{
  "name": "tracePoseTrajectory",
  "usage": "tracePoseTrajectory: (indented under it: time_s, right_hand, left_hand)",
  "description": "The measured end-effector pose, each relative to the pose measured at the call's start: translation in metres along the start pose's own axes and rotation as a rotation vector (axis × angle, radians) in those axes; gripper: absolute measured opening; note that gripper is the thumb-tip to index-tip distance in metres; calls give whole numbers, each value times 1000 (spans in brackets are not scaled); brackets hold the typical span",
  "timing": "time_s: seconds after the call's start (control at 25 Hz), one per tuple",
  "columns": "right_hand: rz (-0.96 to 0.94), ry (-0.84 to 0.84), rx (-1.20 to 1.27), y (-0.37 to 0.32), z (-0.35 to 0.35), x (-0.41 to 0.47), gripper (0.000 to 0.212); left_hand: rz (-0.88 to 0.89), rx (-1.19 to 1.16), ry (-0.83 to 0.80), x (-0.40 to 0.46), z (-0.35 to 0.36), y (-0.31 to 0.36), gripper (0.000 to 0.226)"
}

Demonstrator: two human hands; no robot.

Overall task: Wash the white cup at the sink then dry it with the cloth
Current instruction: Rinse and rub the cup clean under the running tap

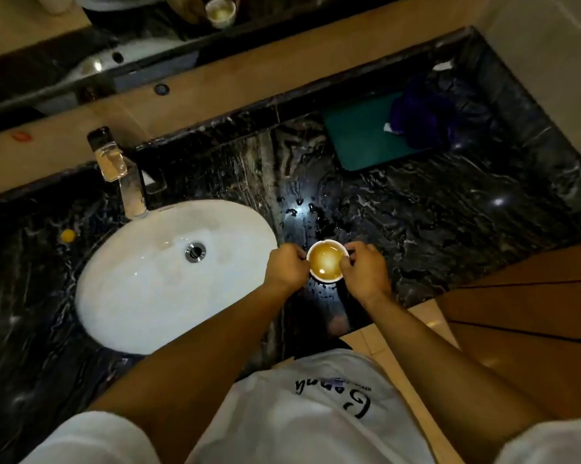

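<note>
A small white cup (326, 261) with brownish liquid inside stands on the dark marble counter just right of the sink. My left hand (286, 266) grips its left side and my right hand (363, 272) holds its right rim. The white oval sink (141, 296) lies to the left, with a chrome drain (195, 251) and a chrome tap (121, 172) behind it. A purple cloth (423, 118) lies bunched on a green mat (359, 139) at the back right of the counter.
Water drops (302, 212) spot the marble counter (450, 216) behind the cup. A small yellow object (68, 235) sits left of the sink. A mirror (81, 55) runs along the back wall. A wooden door (533, 313) stands at the right.
</note>
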State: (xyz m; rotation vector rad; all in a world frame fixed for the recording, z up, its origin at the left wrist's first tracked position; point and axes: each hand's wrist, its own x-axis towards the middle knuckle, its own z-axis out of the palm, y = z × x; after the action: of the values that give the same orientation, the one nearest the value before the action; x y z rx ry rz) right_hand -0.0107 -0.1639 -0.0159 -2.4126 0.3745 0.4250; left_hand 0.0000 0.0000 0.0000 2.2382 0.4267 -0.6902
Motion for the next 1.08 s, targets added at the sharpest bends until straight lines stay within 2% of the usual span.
tracePoseTrajectory:
  time_s: [0.2,0.48,0.56,0.72,0.88,1.08]
  right_hand:
    - [18,-23,-75,-1,-6,5,22]
    - [29,26,-71,-16,1,-3,12]
    - [18,50,-55,-31,8,-12,8]
    - [13,85,-14,-73,32,-32,8]
    - [-1,54,42,-131,64,-44,9]
    - [-28,-33,88,-195,113,-63,9]
  left_hand:
    - [-76,-20,-7,5,3,0,11]
    - [-32,-120,-24,4,-11,-17,4]
    - [-75,-255,-40,-1,-25,-30,4]
    - [-216,-727,-142,-19,-68,-71,5]
    - [-279,-1108,-230,-31,-118,-122,24]
    - [-341,-1414,-212,-32,-160,-172,29]
